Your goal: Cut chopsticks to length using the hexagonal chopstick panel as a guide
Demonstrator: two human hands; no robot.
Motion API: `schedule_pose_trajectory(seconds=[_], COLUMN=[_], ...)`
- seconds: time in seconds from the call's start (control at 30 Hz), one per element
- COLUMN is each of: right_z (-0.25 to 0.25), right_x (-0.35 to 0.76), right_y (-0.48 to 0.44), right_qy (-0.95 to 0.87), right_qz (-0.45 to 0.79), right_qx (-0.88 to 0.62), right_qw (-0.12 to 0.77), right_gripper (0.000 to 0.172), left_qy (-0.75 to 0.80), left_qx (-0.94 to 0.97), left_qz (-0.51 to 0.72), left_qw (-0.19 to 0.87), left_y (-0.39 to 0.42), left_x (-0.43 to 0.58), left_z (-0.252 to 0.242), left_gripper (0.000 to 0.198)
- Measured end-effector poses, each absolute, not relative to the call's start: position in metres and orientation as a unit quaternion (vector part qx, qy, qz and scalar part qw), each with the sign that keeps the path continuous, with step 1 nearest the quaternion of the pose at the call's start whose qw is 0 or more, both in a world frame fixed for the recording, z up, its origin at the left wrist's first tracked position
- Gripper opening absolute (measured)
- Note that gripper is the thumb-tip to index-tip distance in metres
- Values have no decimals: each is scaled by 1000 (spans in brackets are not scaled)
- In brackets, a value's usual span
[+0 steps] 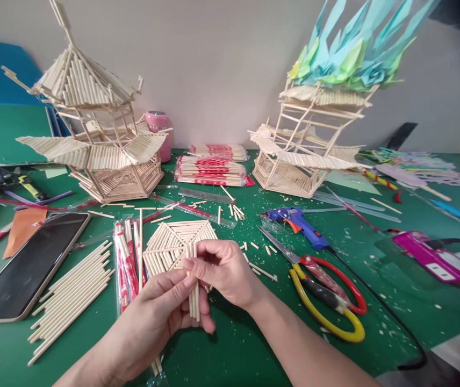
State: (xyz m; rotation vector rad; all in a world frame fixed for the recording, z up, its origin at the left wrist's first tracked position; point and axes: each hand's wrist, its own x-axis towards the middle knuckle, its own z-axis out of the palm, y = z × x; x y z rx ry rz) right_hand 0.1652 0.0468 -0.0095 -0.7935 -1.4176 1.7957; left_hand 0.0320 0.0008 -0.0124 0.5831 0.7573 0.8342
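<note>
My left hand [169,301] is closed around a small bundle of wooden sticks [194,303], held upright low in the middle of the view. The fingers of my right hand [220,269] pinch the same sticks near their upper part. Just behind my hands lies a flat polygonal panel [165,242] made of sticks in a radiating pattern; my hands hide its near right part. A slanted row of loose sticks [72,301] rests on the green table to the left, beside red-and-clear packets of sticks [123,269].
Two stick pavilions [109,161] [302,156] stand at the back, with wrapped stick bundles [211,171] between them. A blue glue gun [298,223] and scissors [326,293] lie right. A phone [24,269] lies left. Stick scraps litter the green table [238,349].
</note>
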Motion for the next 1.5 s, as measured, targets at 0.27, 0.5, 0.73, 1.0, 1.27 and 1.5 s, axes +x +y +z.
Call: schedule_pose_trajectory(seconds=[0.27,0.5,0.73,1.0,1.27,1.5], right_z=[-13,-12,-11,-16,-7,-13], right_x=[161,163,168,175,181,163], right_y=[47,49,54,64,51,33], right_qy=[-499,-566,-606,-522,-613,-805], right_qz=[717,641,540,488,241,87], right_qx=[-311,-339,-368,-388,-421,-270], right_qw=[375,392,453,582,624,521], right_gripper=[31,26,12,14,8,22], left_qy=[361,407,426,435,418,405], left_qx=[256,291,315,307,221,152], left_qz=[413,406,378,365,437,538], left_qw=[796,765,759,764,765,724], left_y=[-2,-1,-2,-2,2,8], left_x=[35,36,33,34,29,22], left_z=[-11,-12,-13,-13,-12,-2], left_gripper=[28,29,26,21,16,8])
